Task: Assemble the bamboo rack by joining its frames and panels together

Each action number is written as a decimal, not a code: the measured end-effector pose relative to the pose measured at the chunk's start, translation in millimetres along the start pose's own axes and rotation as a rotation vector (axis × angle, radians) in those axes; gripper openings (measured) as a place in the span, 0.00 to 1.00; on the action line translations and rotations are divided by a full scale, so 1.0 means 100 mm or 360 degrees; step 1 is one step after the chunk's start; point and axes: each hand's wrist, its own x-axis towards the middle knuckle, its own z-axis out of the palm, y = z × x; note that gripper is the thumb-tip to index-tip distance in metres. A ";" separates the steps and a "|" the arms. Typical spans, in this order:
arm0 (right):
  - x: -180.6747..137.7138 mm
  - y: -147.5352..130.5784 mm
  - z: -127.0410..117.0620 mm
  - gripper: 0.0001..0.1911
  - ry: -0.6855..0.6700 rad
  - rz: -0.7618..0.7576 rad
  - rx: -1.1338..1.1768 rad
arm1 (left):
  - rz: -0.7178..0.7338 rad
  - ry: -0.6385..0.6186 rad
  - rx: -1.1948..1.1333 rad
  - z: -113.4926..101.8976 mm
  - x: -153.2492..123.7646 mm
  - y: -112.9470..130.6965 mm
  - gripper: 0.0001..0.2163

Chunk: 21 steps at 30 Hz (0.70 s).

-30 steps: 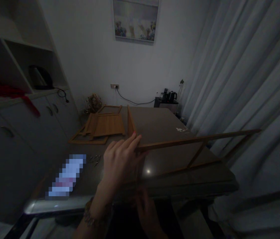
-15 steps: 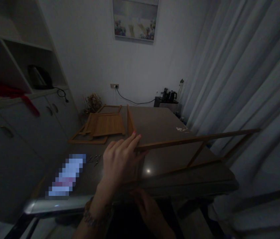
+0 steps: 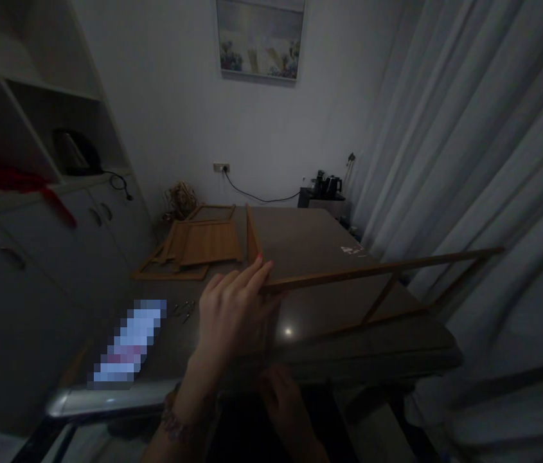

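Observation:
My left hand [image 3: 232, 308] is closed round the near corner of a wooden frame [image 3: 348, 275], where a flat wooden panel [image 3: 252, 236] meets it. The frame stands upright on the table and stretches to the right, with a crossbar near its far end. Below, at the table's front edge, my right hand [image 3: 283, 395] has its fingers curled near the frame's lower corner. It is dark there, and what those fingers hold, if anything, cannot be made out. Several small metal screws [image 3: 185, 310] lie on the table left of my left hand.
More wooden panels [image 3: 208, 243] are stacked on the table [image 3: 295, 231] at the back left. A blurred-out bright phone-like rectangle [image 3: 131, 341] lies at the front left. Small white scraps [image 3: 351, 250] lie on the right side, near the curtain [image 3: 425, 161].
My right hand has shifted slightly to the right, with its fingers more curled. My left hand and the wooden frame have stayed in place.

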 end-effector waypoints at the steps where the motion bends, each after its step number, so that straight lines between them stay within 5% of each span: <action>1: 0.00 -0.01 0.01 0.09 0.0002 -0.0002 -0.0005 | -0.0003 0.0005 -0.0001 0.00 0.00 0.00 0.22; 11: 0.03 -0.06 -0.13 0.07 -0.0153 -0.0050 0.0046 | -0.0039 -0.0034 -0.0035 0.02 -0.01 -0.01 0.22; 21: 0.00 -0.02 -0.04 0.12 0.0106 -0.0126 -0.0074 | -0.0013 -0.0005 -0.0042 -0.01 -0.01 0.00 0.21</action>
